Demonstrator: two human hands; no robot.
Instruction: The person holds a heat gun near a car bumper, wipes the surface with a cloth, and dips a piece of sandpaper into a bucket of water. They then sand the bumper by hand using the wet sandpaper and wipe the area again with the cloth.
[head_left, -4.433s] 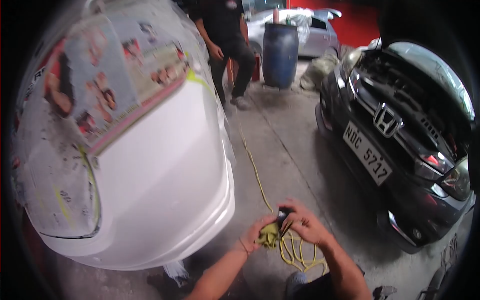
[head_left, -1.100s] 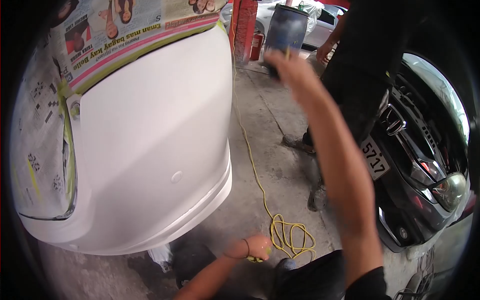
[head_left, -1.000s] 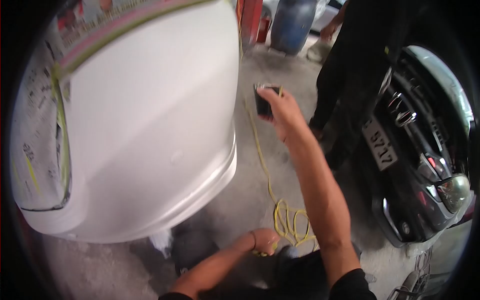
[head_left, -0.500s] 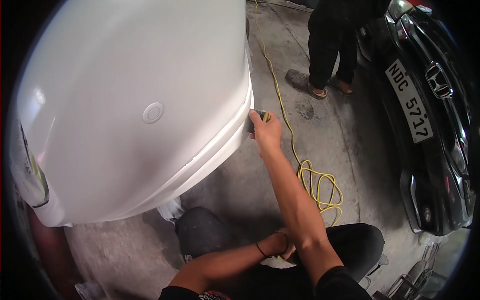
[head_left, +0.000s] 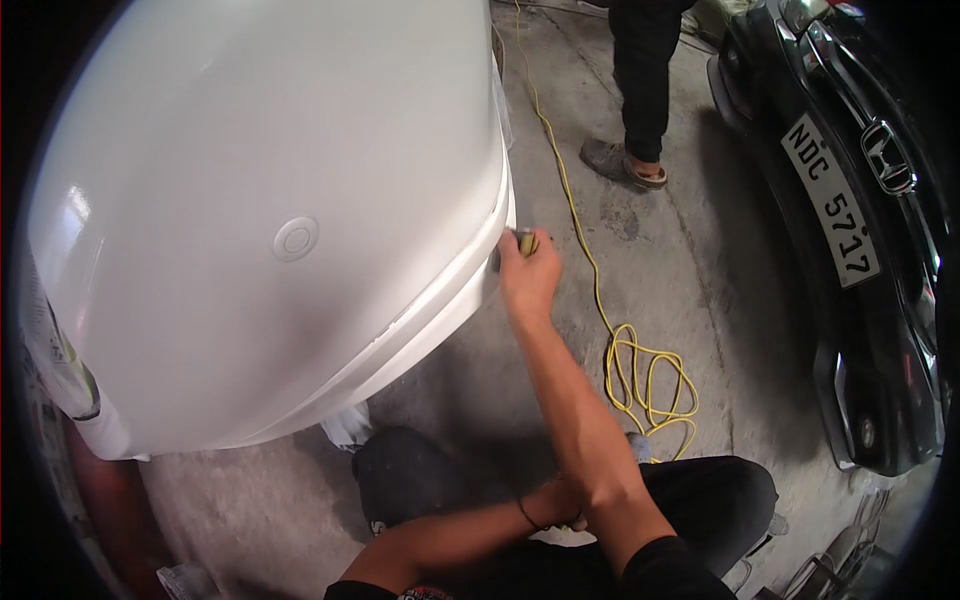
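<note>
A large white car body panel (head_left: 260,150) with a round emblem-like disc (head_left: 296,239) fills the left side. At the panel's right edge my right hand (head_left: 530,272) is closed on a small dark and yellowish block (head_left: 527,243), which lies against the lower rim. My left hand (head_left: 572,512) is low in the view, beside my right forearm and mostly covered by it. Its fingers cannot be made out. A dark band circles the left wrist.
A black car (head_left: 870,250) with a plate stands at the right. Yellow cord (head_left: 568,190) runs down the concrete floor (head_left: 690,300) into a loose coil. Another person's leg (head_left: 642,80) and shoe stand at the top. My knees are at the bottom.
The other person's legs have shifted, and only one now shows clearly. My right hand sits slightly lower in the view, still holding the block. The view has moved a little.
</note>
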